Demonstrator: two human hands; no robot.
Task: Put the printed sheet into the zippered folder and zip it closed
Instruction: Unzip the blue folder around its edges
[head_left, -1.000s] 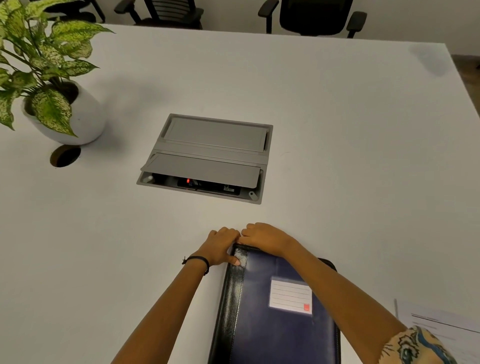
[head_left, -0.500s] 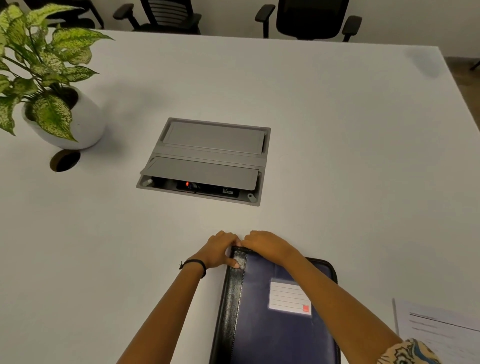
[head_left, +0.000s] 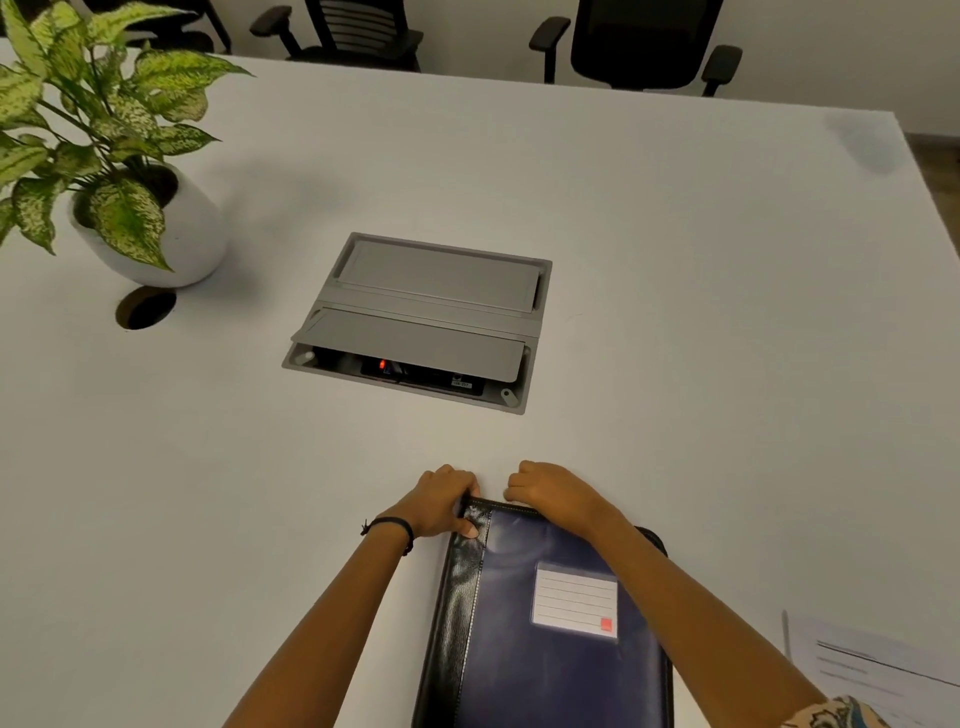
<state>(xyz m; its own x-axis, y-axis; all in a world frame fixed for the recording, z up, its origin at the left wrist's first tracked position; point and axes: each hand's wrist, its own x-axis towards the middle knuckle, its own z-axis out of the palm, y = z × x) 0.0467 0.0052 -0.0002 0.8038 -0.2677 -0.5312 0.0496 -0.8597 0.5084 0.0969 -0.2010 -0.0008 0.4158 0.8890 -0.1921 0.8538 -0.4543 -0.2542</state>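
**Zippered folder, closed flat on table, both hands at its far edge**

Zippered folder (head_left: 550, 623): dark blue cover with a black leather-look spine strip along its left side; lies flat and closed on the white table (head_left: 675, 291), at the near edge, its lower part cut off by the frame. A clear label pocket (head_left: 575, 600) with a white lined card and a small red square sits on the cover, right of centre.

Left hand (head_left: 441, 501): clenched on the folder's far left corner, thumb pressed on the black spine strip, fingers curled over the top edge. A thin dark band (head_left: 389, 527) circles the wrist.

Right hand (head_left: 550, 491): fingers curled into a pinch at the folder's far edge, just beside the left hand; what it pinches is hidden under the knuckles, so whether it has the zip pull cannot be told. The forearm crosses the folder's right side; a patterned sleeve (head_left: 831, 714) shows at the frame bottom.

Printed sheet (head_left: 878, 670): white, with lines of text, flat on the table to the right of the folder, apart from it and partly out of frame.

Cable box (head_left: 421, 319): grey, recessed in the table centre, near flap raised, a red light inside.

Potted plant (head_left: 104, 156): variegated leaves in a white pot, far left, a round cable hole (head_left: 145, 309) just beside it.

Office chairs (head_left: 634, 47): black, beyond the far table edge.
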